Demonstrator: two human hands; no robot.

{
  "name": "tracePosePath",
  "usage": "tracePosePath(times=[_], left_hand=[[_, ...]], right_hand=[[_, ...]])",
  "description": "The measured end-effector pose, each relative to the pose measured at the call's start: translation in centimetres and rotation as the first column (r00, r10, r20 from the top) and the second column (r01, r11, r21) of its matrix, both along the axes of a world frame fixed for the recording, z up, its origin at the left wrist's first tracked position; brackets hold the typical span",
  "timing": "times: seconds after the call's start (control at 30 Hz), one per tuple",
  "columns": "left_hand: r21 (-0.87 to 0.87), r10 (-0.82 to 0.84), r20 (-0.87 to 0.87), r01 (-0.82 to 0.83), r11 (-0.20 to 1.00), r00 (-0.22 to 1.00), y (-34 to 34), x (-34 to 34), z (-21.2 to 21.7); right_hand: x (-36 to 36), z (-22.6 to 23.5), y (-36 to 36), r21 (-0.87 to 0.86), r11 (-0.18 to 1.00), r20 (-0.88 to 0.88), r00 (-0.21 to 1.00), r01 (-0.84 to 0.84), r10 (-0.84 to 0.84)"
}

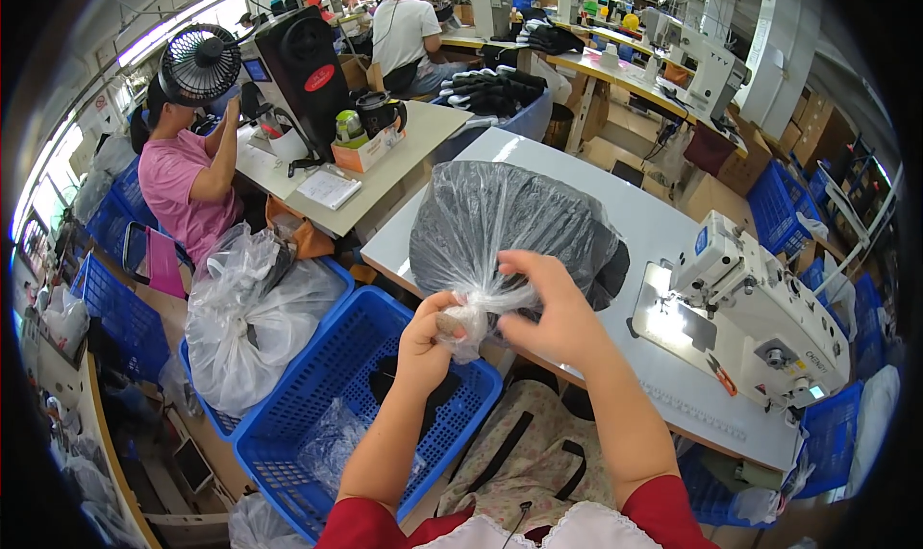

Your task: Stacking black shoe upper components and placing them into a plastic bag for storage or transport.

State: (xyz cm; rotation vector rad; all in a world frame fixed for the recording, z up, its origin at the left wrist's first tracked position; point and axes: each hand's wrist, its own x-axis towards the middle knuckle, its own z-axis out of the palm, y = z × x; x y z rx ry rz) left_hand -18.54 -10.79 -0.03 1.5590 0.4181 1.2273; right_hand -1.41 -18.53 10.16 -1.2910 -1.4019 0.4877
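Observation:
A large clear plastic bag (510, 217) stuffed with dark material lies on the white sewing table (663, 395) in front of me. Its mouth is gathered into a twisted neck facing me. My left hand (423, 349) is closed round the bunched end of that neck. On the neck's right side, my right hand (560, 316) has its thumb and fingers apart, curved about the plastic without a closed grip. What exactly the dark contents are cannot be made out through the plastic.
A sewing machine (769, 309) stands on the table's right, with orange-handled snips (721, 376) beside it. Below left sits a blue basket (461, 405) holding crumpled plastic, next to another knotted bag (252, 323). A person in pink (183, 188) works at the far left.

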Motion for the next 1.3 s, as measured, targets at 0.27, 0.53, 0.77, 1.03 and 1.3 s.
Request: tracePosePath(times=[0.27,0.53,0.77,1.03,1.3], left_hand=[[0.075,-0.061,0.056,0.057,0.996,0.997,0.2,-0.4,-0.6],[-0.041,-0.142,-0.04,0.141,0.989,0.989,0.1,-1.6,0.6],[0.348,0.443,-0.408,-0.313,0.884,0.798,-2.1,0.9,6.6],[-0.557,-0.196,-0.07,0.125,0.821,0.978,2.4,-0.3,5.2],[-0.691,-0.29,0.212,0.353,0.631,0.933,4.6,-0.5,4.5]], right_hand=[[0.7,-1.9,1.5,-0.009,1.0,0.285,0.958,0.025,-0.022],[0.4,-2.0,1.4,-0.263,0.964,-0.136,0.991,-0.033,-0.003],[-0.1,-2.3,1.5,0.036,0.998,0.209,0.977,0.046,-0.052],[0.4,-2.2,2.3,-0.221,0.973,-0.261,0.965,-0.06,0.0],[-0.4,0.6,1.6,0.124,0.989,0.125,0.987,0.081,-0.097]])
